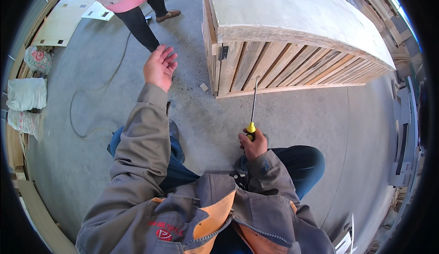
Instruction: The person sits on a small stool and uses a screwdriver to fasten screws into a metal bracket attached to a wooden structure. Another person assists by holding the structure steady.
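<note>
My right hand [254, 144] is closed round the yellow and black handle of a screwdriver [254, 105]. Its long metal shaft points away from me, and the tip appears against or just in front of the slatted side of a large wooden crate [270, 62]; I cannot tell whether it touches. My left hand [159, 67] is raised to the left of the crate, fingers apart and slightly curled, with nothing in it. A small dark metal hinge or bracket [223, 53] sits at the crate's near left corner.
Another person [137, 12] stands at the far left of the crate. A thin hose or cable [120, 62] curves over the concrete floor [292, 117]. White sacks [26, 94] and pale boards [64, 16] line the left; timber [375, 2] is stacked at the back right.
</note>
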Demonstrator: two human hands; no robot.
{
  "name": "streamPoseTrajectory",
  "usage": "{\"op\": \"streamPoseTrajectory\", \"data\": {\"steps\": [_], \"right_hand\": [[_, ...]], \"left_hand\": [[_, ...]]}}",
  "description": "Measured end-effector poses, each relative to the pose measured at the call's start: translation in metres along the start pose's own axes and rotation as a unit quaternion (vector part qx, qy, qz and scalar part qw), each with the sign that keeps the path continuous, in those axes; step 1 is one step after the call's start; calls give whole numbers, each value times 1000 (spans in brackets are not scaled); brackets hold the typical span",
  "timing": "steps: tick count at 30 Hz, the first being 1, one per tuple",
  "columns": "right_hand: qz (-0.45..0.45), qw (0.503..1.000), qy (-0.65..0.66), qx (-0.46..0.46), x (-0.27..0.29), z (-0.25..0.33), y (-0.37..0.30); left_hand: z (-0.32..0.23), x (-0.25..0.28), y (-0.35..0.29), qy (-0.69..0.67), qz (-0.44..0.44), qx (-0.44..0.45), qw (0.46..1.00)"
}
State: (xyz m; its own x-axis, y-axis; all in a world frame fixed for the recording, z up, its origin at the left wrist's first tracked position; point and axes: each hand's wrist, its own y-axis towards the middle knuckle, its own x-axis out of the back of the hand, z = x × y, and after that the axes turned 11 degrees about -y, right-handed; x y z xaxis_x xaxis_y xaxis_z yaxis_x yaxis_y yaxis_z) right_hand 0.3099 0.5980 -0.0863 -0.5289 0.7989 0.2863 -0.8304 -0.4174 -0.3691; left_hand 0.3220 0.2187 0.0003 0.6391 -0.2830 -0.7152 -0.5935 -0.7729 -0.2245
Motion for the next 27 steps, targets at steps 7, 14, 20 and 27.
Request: {"op": "streamPoseTrajectory", "data": {"steps": [7, 14, 20, 27], "right_hand": [[-15, 1000, -9, 20, 0, 7, -3], [-36, 999, 9, 19, 3, 1, -5], [-61, 994, 71, 52, 11, 16, -12], [-46, 993, 88, 71, 22, 28, -18]], "left_hand": [[-14, -12, 3, -82, 36, -15, 996], [-9, -40, -16, -14, 78, -48, 996], [-4, -74, -43, 214, 213, -198, 933], [-8, -156, -71, 393, 318, -268, 820]]}}
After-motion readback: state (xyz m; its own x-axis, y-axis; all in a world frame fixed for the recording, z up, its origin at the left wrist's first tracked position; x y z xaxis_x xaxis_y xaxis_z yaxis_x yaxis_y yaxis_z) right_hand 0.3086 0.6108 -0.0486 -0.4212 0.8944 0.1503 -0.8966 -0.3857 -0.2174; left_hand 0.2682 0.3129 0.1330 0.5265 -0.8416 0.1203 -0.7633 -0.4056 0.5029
